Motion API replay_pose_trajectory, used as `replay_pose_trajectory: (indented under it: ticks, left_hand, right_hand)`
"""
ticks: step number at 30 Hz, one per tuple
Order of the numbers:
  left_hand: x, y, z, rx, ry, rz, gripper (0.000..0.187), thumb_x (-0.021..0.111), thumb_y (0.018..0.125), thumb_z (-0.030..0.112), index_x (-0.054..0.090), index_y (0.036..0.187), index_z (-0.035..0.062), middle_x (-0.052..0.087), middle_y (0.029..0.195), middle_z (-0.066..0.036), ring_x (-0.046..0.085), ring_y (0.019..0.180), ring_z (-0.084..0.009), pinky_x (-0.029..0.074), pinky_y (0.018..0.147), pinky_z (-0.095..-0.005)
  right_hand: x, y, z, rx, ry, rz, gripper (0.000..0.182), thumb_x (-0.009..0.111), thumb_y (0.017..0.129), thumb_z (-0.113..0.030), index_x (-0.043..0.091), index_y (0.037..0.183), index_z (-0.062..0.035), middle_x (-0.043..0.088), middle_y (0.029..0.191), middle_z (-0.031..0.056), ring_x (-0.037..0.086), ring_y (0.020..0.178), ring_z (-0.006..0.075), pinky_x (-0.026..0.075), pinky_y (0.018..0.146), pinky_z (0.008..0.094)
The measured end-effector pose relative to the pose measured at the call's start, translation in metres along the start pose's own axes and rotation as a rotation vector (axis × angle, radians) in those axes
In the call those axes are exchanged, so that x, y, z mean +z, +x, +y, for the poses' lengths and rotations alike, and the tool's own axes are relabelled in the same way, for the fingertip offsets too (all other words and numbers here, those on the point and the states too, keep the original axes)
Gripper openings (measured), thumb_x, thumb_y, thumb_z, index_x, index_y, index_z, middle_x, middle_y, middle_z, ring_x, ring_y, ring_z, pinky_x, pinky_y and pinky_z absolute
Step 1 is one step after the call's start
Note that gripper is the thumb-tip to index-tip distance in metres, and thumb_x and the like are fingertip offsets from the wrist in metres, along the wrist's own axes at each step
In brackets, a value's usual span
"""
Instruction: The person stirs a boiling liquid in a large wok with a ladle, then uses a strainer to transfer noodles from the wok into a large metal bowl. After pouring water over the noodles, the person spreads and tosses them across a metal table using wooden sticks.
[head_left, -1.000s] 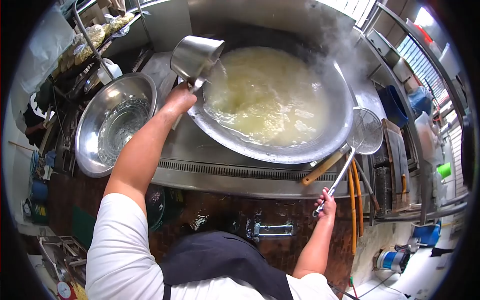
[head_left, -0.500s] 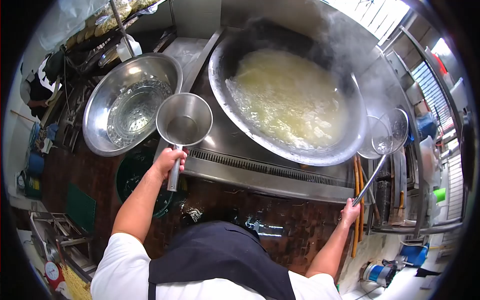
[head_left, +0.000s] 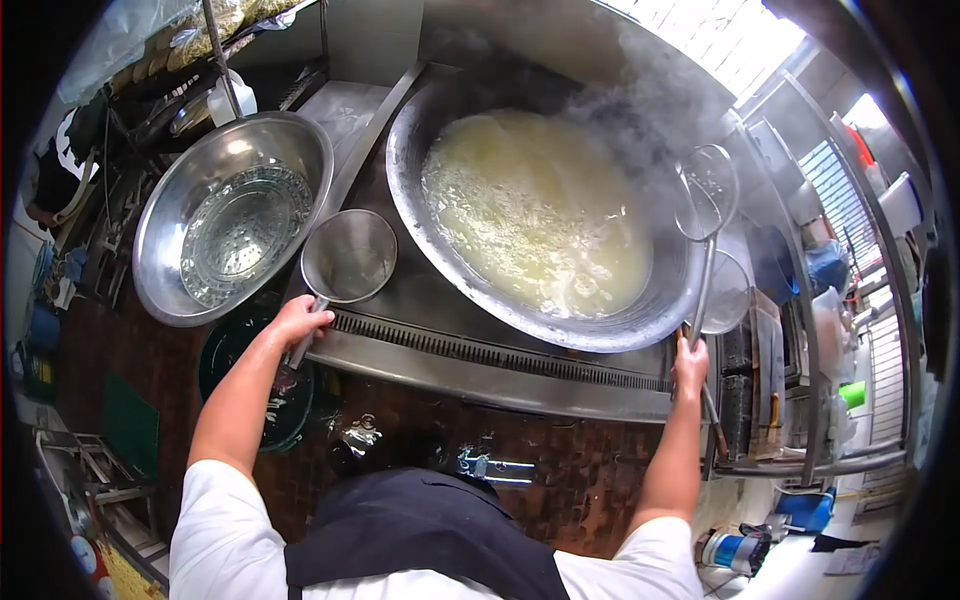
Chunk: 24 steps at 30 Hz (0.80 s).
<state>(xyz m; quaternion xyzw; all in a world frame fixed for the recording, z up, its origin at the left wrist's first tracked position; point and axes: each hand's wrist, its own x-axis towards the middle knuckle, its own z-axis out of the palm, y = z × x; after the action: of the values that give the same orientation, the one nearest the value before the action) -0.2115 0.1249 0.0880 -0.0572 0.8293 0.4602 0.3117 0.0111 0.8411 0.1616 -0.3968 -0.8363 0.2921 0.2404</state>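
Two hands, two long tools and four vessels fill the stove corner in front of me. A cook's left hand (head_left: 305, 318) is curled firmly around the handle of one steel saucepan (head_left: 347, 235), tipped toward us at the counter's (head_left: 570, 388) front, between a basin and a great pan; what lies at its bottom I cannot make out. The right hand (head_left: 689, 366) is closed around the shaft of one wire skimmer (head_left: 708, 245), its round mesh head held up by the great pan's right side. A second strainer (head_left: 730, 297) sits lower, just beside that rim.

The one great pan (head_left: 480, 315) holds cloudy, yellowish liquid (head_left: 545, 215), with pale froth toward the near side and steam drifting off the far right. The one wide steel basin (head_left: 165, 235), at left, contains clear water (head_left: 243, 232). Below it, one dark green tub (head_left: 212, 365) stands on the floor, its contents too dim to name.
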Motion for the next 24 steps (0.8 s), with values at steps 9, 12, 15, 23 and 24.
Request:
replay_pose_trajectory:
  ticks: [9, 12, 15, 23, 24]
  left_hand:
    - [-0.021, -0.176, -0.150, 0.075, 0.151, 0.664, 0.053, 0.073, 0.081, 0.020, 0.055, 0.128, 0.0007, 0.067, 0.106, -0.016, 0.065, 0.095, -0.0252, 0.051, 0.087, -0.0365]
    - [0.018, -0.242, -0.262, -0.360, -0.086, 0.526, 0.029, 0.064, 0.084, 0.021, 0.050, 0.064, 0.0052, 0.055, 0.063, -0.007, 0.051, 0.051, -0.0186, 0.043, 0.046, -0.0344]
    - [0.090, -0.302, -0.291, -0.912, -0.247, 0.296, 0.024, 0.066, 0.082, 0.021, 0.058, 0.066, 0.0061, 0.055, 0.055, -0.008, 0.048, 0.037, -0.0181, 0.037, 0.032, -0.0331]
    - [0.103, -0.276, -0.289, -0.791, -0.094, -0.054, 0.025, 0.068, 0.084, 0.029, 0.067, 0.085, 0.0046, 0.065, 0.074, -0.005, 0.062, 0.064, -0.0169, 0.048, 0.049, -0.0316]
    - [0.083, -0.257, -0.277, -0.728, -0.141, 0.044, 0.023, 0.068, 0.084, 0.028, 0.066, 0.080, 0.0051, 0.063, 0.069, -0.003, 0.059, 0.060, -0.0155, 0.045, 0.046, -0.0305]
  right_hand:
    - [0.133, 0.097, -0.033, 0.063, -0.456, -0.484, 0.021, 0.055, 0.083, -0.016, 0.062, 0.076, 0.0031, 0.063, 0.062, 0.0209, 0.064, 0.055, 0.0339, 0.050, 0.050, 0.0437]
    - [0.147, 0.067, -0.081, 0.159, -0.389, -0.641, 0.020, 0.058, 0.082, -0.014, 0.060, 0.070, 0.0011, 0.059, 0.054, 0.0144, 0.057, 0.042, 0.0247, 0.045, 0.040, 0.0394]
    - [0.157, 0.033, -0.113, 0.112, -0.322, -0.756, 0.016, 0.062, 0.080, -0.013, 0.056, 0.074, 0.0004, 0.055, 0.053, 0.0084, 0.053, 0.040, 0.0178, 0.041, 0.036, 0.0340]
    - [0.151, -0.055, -0.180, 0.248, -0.031, -1.091, 0.019, 0.070, 0.085, -0.021, 0.058, 0.093, -0.0091, 0.051, 0.062, -0.0015, 0.049, 0.045, 0.0088, 0.037, 0.039, 0.0269]
    - [0.143, -0.068, -0.189, 0.329, 0.079, -1.137, 0.020, 0.070, 0.087, -0.023, 0.059, 0.097, -0.0104, 0.050, 0.063, -0.0031, 0.047, 0.046, 0.0078, 0.038, 0.040, 0.0264]
